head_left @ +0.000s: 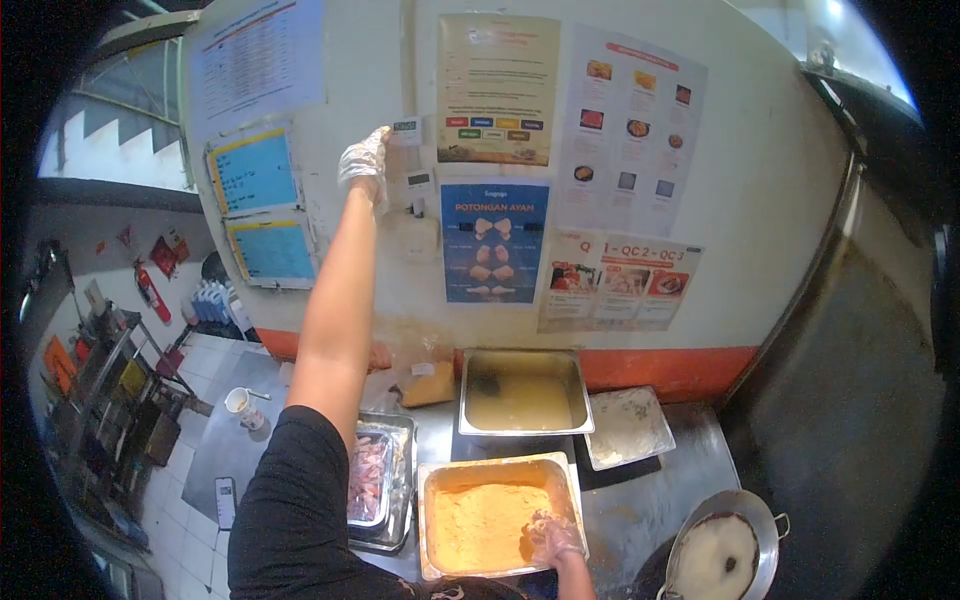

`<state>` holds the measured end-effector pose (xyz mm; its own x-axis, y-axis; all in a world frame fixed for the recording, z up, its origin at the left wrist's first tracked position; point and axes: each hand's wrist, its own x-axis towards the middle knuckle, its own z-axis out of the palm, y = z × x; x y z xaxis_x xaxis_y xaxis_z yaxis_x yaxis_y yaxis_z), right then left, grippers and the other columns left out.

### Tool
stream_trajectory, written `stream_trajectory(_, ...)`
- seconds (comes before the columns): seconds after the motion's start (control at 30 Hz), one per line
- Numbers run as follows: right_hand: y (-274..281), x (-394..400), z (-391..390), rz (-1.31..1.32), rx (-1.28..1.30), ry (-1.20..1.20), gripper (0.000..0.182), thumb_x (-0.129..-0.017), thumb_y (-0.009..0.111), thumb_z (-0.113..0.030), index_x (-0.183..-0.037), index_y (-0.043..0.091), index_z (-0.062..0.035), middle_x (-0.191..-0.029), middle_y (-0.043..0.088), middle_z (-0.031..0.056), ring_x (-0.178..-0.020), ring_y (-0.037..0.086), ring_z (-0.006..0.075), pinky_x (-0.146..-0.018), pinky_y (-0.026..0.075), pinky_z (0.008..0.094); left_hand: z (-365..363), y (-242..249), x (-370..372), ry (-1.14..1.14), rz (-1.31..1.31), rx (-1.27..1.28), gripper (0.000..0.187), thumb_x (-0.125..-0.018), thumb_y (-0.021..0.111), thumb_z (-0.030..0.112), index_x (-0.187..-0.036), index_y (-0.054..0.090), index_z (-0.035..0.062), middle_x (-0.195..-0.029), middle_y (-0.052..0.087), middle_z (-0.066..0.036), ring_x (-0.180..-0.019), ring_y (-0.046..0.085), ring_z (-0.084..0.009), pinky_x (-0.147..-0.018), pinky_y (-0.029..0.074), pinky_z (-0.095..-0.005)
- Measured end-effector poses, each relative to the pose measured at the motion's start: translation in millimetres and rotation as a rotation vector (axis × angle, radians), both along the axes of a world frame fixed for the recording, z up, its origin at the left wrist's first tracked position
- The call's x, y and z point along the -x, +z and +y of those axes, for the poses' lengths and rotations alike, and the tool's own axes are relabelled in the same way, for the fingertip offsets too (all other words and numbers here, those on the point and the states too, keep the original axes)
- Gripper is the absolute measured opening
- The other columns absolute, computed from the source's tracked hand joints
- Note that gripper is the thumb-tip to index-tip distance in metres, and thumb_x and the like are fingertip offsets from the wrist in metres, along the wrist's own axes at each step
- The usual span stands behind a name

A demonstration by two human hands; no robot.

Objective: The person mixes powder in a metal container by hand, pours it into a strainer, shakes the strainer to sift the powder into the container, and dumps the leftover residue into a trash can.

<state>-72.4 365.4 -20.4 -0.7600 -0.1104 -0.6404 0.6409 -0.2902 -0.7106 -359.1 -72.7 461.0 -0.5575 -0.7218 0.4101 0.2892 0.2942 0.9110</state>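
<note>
My left hand, in a clear plastic glove, reaches up to the wall. One finger is stretched to the left edge of a small white digital timer, and the other fingers look folded. A second small device with a display is mounted just below. My right hand, gloved and coated with flour, rests at the right side of a steel pan of orange breading flour. Its fingers are slightly bent and apart, with nothing distinct in them.
Behind the pan stands a steel pan of cloudy liquid, beside a tray of white flour. A tray of raw meat is at left, near a measuring jug and a phone. A wok sits at lower right; posters cover the wall.
</note>
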Motion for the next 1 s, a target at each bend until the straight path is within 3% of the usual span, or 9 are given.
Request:
stream_trajectory(0.13,-9,-1,1,0.077,-0.041,-0.026,0.028,-0.086,0.062,-0.020,-0.111,0.059,-0.0077,-0.105,0.065,0.0083,-0.083,0.065,0.0249,-0.065,0.053,0.0371,-44,-42,19,-0.001,0.302,0.104,0.037,-0.085,0.056,0.037,-0.107,0.067,0.0093,-0.119,0.061,-0.012,-0.111,0.056,-0.0242,-0.092,0.041,-0.0320)
stream_trajectory(0.33,30,-2,25,0.267,0.116,-0.061,0.040,-0.085,0.064,-0.022,-0.119,0.056,-0.0031,-0.115,0.060,0.0108,-0.089,0.064,0.0248,-0.075,0.053,0.0343,0,-167,-148,0.119,0.116,0.592,0.032,-0.091,0.047,0.030,-0.104,0.068,0.0107,-0.101,0.069,-0.009,-0.095,0.064,-0.0210,-0.086,0.047,-0.0314)
stream_trajectory(0.37,35,0,33,0.286,0.099,-0.059,0.041,-0.084,0.064,-0.022,-0.119,0.055,-0.0023,-0.115,0.060,0.0115,-0.091,0.064,0.0249,-0.076,0.053,0.0344,9,-203,-181,0.107,-0.040,0.684,0.031,-0.093,0.047,0.029,-0.101,0.068,0.0080,-0.098,0.069,-0.010,-0.090,0.064,-0.0193,-0.083,0.048,-0.0329)
stream_trajectory(0.43,78,-4,31,0.256,0.156,-0.172,0.030,-0.083,0.066,-0.014,-0.111,0.062,-0.0017,-0.105,0.064,0.0096,-0.085,0.063,0.0189,-0.069,0.053,0.0283,44,-290,-243,-0.092,-0.249,0.301,0.040,-0.097,0.042,0.035,-0.096,0.066,0.0030,-0.095,0.067,-0.009,-0.085,0.061,-0.0162,-0.075,0.050,-0.0314)
stream_trajectory(0.57,91,-4,44,0.351,0.086,-0.160,0.038,-0.083,0.065,-0.012,-0.117,0.057,0.0004,-0.112,0.062,0.0113,-0.097,0.061,0.0224,-0.080,0.053,0.0313,131,-368,-365,-0.103,-1.113,0.551,0.029,-0.089,0.053,0.028,-0.103,0.059,0.0035,-0.099,0.064,-0.017,-0.088,0.062,-0.0262,-0.076,0.052,-0.0370)
stream_trajectory(0.73,79,9,56,0.354,0.227,-0.058,0.060,-0.079,0.067,-0.018,-0.131,0.044,0.0022,-0.129,0.051,0.0164,-0.106,0.058,0.0251,-0.087,0.050,0.0323,161,-446,-431,-0.381,-1.096,0.541,0.027,-0.083,0.053,0.031,-0.086,0.063,0.0056,-0.101,0.060,-0.017,-0.095,0.058,-0.0302,-0.079,0.046,-0.0438)
stream_trajectory(0.8,84,8,57,0.360,0.197,-0.031,0.061,-0.080,0.066,-0.017,-0.132,0.043,0.0026,-0.131,0.050,0.0177,-0.108,0.057,0.0261,-0.087,0.049,0.0332,164,-421,-417,-0.457,-1.203,0.434,0.026,-0.081,0.054,0.029,-0.090,0.064,0.0063,-0.099,0.061,-0.017,-0.094,0.058,-0.0299,-0.079,0.046,-0.0422)
stream_trajectory(0.9,76,11,61,0.392,0.215,0.025,0.063,-0.080,0.065,-0.016,-0.134,0.041,0.0028,-0.133,0.048,0.0192,-0.109,0.057,0.0281,-0.088,0.049,0.0342,153,-479,-408,-0.657,-1.322,1.082,0.024,-0.080,0.057,0.026,-0.095,0.064,0.0087,-0.104,0.060,-0.018,-0.095,0.058,-0.0275,-0.079,0.046,-0.0402)
stream_trajectory(1.0,80,13,63,0.459,0.196,0.069,0.061,-0.083,0.064,-0.019,-0.135,0.040,0.0027,-0.134,0.046,0.0193,-0.111,0.055,0.0308,-0.088,0.049,0.0352,170,-449,-400,-0.369,-1.093,-0.140,0.036,-0.073,0.062,0.015,-0.107,0.061,0.0029,-0.096,0.064,-0.015,-0.085,0.061,-0.0296,-0.077,0.049,-0.0398)
